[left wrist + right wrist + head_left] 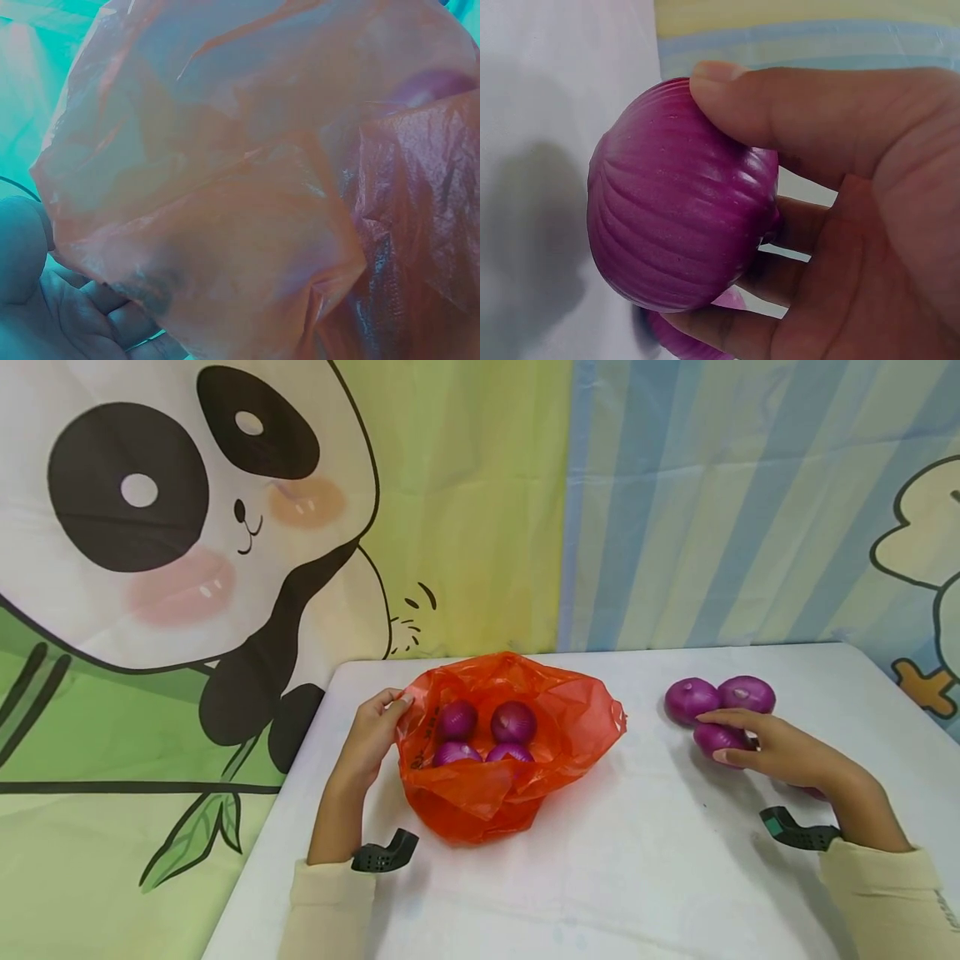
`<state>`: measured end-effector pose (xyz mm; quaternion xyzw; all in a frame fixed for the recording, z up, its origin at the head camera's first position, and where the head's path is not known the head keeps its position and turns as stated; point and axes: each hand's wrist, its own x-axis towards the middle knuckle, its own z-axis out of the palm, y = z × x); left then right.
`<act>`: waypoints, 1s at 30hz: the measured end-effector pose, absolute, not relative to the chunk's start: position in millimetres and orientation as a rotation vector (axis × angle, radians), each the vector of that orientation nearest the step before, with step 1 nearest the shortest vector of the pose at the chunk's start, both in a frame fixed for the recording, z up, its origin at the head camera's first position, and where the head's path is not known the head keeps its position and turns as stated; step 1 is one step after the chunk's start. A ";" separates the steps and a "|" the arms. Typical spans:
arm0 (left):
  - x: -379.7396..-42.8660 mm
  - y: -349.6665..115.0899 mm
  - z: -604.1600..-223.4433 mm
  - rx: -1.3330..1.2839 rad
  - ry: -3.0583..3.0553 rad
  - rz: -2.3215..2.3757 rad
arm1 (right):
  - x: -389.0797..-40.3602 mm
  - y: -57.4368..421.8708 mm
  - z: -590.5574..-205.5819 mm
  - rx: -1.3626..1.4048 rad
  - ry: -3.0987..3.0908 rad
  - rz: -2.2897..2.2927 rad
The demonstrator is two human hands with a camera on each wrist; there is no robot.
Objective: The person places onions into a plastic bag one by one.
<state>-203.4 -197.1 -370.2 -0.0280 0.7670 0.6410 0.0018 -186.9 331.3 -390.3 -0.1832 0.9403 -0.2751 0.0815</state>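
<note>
A red plastic bag lies open on the table, several purple onions inside it. My left hand pinches the bag's left rim between thumb and fingers; the left wrist view is mostly filled by the thin red film. To the right, my right hand grips a purple onion, thumb on one side and fingers on the other. Just behind that onion sit two more onions. Part of another purple onion peeks out beneath the right wrist.
The white table has its far edge against a hanging cloth printed with a panda and stripes. Bare tabletop lies between the bag and the loose onions. Each wrist wears a black camera mount.
</note>
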 end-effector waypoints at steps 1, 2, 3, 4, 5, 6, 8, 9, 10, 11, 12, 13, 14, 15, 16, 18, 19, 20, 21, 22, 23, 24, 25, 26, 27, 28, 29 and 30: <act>-203.6 -197.1 -370.3 -0.088 2.409 2.008 | -187.2 331.1 -390.6 -0.543 2.804 -0.825; -203.9 -197.0 -370.4 -0.089 2.413 2.005 | -187.4 330.9 -390.9 -0.536 2.799 -0.826; -204.0 -196.9 -370.3 -0.088 2.417 2.001 | -187.6 330.7 -391.2 -0.531 2.794 -0.828; -204.0 -196.8 -370.3 -0.088 2.418 1.998 | -187.7 330.6 -391.3 -0.529 2.790 -0.831; -204.0 -196.7 -370.2 -0.085 2.416 1.998 | -187.8 330.5 -391.3 -0.530 2.788 -0.834; -204.0 -196.6 -370.2 -0.084 2.415 1.998 | -187.9 330.6 -391.2 -0.534 2.789 -0.836; -203.9 -196.4 -369.9 -0.083 2.415 1.997 | -188.0 330.7 -391.0 -0.545 2.790 -0.838; -203.7 -196.3 -369.9 -0.084 2.414 1.998 | -188.0 330.8 -390.9 -0.552 2.791 -0.841; -203.6 -196.3 -369.9 -0.084 2.411 2.001 | -188.0 330.9 -390.8 -0.557 2.792 -0.841; -203.5 -196.2 -370.0 -0.082 2.408 2.005 | -188.1 331.1 -390.9 -0.560 2.792 -0.843; -203.4 -196.1 -370.0 -0.083 2.408 2.007 | -188.1 331.2 -391.1 -0.558 2.791 -0.844; -203.4 -196.1 -370.0 -0.081 2.407 2.009 | -188.1 331.4 -391.3 -0.559 2.790 -0.845; -203.4 -196.1 -370.1 -0.077 2.406 2.013 | -188.2 331.7 -391.6 -0.560 2.791 -0.845; -203.4 -196.1 -370.2 -0.073 2.404 2.018 | -188.2 332.0 -391.8 -0.559 2.791 -0.845; -203.3 -196.4 -369.8 -0.067 2.402 2.023 | -188.7 331.9 -391.5 -0.559 2.793 -0.844; -203.1 -197.1 -369.1 -0.061 2.402 2.027 | -189.4 331.5 -390.8 -0.561 2.798 -0.841; -203.1 -197.4 -368.7 -0.058 2.403 2.028 | -189.8 331.3 -390.4 -0.562 2.801 -0.838; -203.0 -197.6 -368.4 -0.059 2.405 2.029 | -190.0 330.9 -390.0 -0.560 2.804 -0.836; -203.0 -197.7 -368.2 -0.062 2.410 2.028 | -190.1 330.5 -389.5 -0.558 2.804 -0.836; -203.0 -197.8 -368.1 -0.065 2.414 2.030 | -190.2 330.2 -389.0 -0.559 2.808 -0.836; -203.0 -197.8 -368.0 -0.070 2.417 2.029 | -189.9 330.0 -388.4 -0.557 2.812 -0.835; -203.0 -197.6 -368.1 -0.074 2.420 2.025 | -189.3 329.9 -387.4 -0.561 2.816 -0.842; -202.9 -197.2 -368.1 -0.078 2.420 2.021 | -188.5 330.0 -386.5 -0.568 2.823 -0.848; -202.9 -196.7 -368.3 -0.083 2.421 2.017 | -187.6 330.0 -385.3 -0.574 2.830 -0.855; -202.9 -196.2 -368.5 -0.088 2.420 2.014 | -186.7 330.0 -384.0 -0.579 2.839 -0.862; -202.7 -195.8 -368.8 -0.092 2.420 2.011 | -185.7 329.8 -382.7 -0.584 2.842 -0.872; -202.6 -195.6 -369.1 -0.096 2.421 2.006 | -184.7 329.4 -381.0 -0.583 2.843 -0.883; -202.5 -195.7 -369.4 -0.100 2.421 2.001 | -184.2 328.9 -379.4 -0.589 2.845 -0.895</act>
